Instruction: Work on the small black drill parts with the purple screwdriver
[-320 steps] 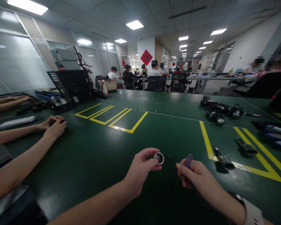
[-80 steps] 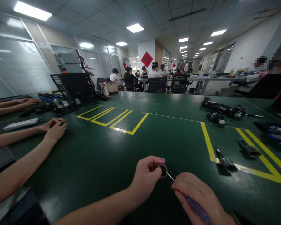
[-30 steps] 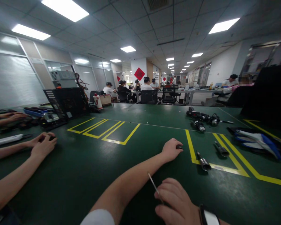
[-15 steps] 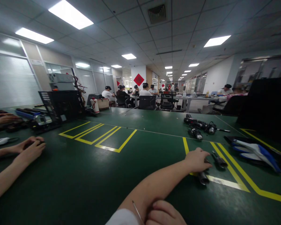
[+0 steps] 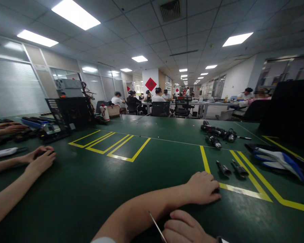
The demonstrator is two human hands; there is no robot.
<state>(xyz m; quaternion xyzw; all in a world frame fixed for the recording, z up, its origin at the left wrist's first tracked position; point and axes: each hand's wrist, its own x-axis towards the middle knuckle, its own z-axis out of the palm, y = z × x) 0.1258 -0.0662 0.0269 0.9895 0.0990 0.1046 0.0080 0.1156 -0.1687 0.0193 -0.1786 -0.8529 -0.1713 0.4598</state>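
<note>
My left hand (image 5: 204,188) rests on the green table at the yellow tape, fingers bent downward and partly apart, nothing visible in it. Just beyond it lie two dark metal parts, each with a cup-like round end and a narrow shank: a nearer-left metal part (image 5: 225,171) and a right-hand metal part (image 5: 242,171). My right hand (image 5: 186,226) is curled at the bottom edge, under my left forearm. From it a thin metal rod (image 5: 155,221) points up and left; its gripped end is hidden.
Power tools (image 5: 218,133) lie at the back right. Blue and white gloves (image 5: 281,162) rest near a black panel (image 5: 290,111). At left, a co-worker's hands (image 5: 42,160) hold a small dark thing. Behind them stands a black metal frame (image 5: 71,111). Yellow tape (image 5: 121,158) marks the table.
My left hand has let go of the left metal part, now lying beside the other one, and has drawn back toward me. My right hand stays low with the rod.
</note>
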